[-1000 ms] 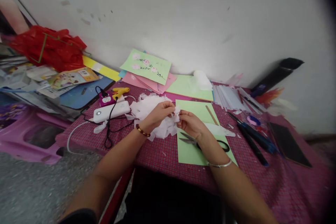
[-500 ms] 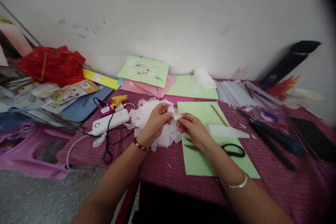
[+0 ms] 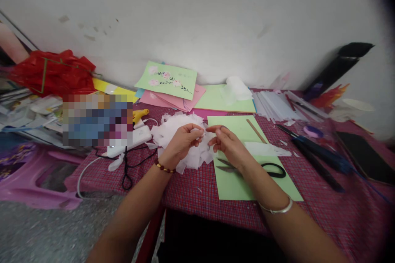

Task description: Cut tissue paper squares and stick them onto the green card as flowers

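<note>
Above a heap of white tissue paper pieces (image 3: 200, 153), my left hand (image 3: 187, 137) is closed in a pinch. Whatever lies between its fingertips blends with the white pile behind, so I cannot make it out. My right hand (image 3: 227, 143) faces it a short way off, fingers apart and curved, holding nothing that I can see. Beneath the right wrist, scissors (image 3: 274, 170) with black handles lie on a light green sheet (image 3: 236, 189), their blades parted. A cut white strip (image 3: 267, 149) and a thin brown stick (image 3: 255, 130) rest near that sheet's upper right.
At the back lies a green card with painted pink flowers (image 3: 168, 80). White glue sticks (image 3: 273, 106), a blue-handled tool (image 3: 324, 154) and a dark phone (image 3: 365, 156) are to the right. On the left are a white power strip (image 3: 135, 138), black cords and a red bag (image 3: 57, 74).
Both hands were pinching a small white tissue paper piece between them. My right hand has let go and drawn slightly right, its fingers opening; my left stays pinched.
</note>
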The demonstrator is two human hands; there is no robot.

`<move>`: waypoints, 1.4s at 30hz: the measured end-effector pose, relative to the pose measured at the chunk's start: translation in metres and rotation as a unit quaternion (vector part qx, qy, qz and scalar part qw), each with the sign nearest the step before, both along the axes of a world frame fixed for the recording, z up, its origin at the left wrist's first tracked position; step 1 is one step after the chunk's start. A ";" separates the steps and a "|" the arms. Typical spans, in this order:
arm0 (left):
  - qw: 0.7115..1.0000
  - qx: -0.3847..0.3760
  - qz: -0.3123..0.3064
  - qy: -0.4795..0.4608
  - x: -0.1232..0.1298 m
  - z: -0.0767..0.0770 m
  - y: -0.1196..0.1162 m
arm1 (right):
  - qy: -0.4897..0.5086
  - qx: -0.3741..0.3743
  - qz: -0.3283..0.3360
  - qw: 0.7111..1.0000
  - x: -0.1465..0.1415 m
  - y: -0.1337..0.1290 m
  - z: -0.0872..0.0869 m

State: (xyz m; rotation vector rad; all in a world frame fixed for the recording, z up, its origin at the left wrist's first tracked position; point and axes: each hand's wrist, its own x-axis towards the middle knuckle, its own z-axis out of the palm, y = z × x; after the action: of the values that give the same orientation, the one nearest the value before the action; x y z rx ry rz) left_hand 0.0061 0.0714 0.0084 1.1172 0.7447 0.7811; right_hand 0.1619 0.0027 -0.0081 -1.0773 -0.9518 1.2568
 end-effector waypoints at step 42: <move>0.907 0.355 0.134 0.183 -0.014 0.009 0.016 | -0.529 0.191 -0.024 0.826 0.017 0.021 -0.029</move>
State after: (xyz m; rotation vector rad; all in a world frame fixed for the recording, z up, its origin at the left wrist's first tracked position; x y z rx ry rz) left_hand -0.0078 0.0873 0.0170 1.8832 0.9743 1.1399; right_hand 0.1787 0.0242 -0.0370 -1.4515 -1.8888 0.2799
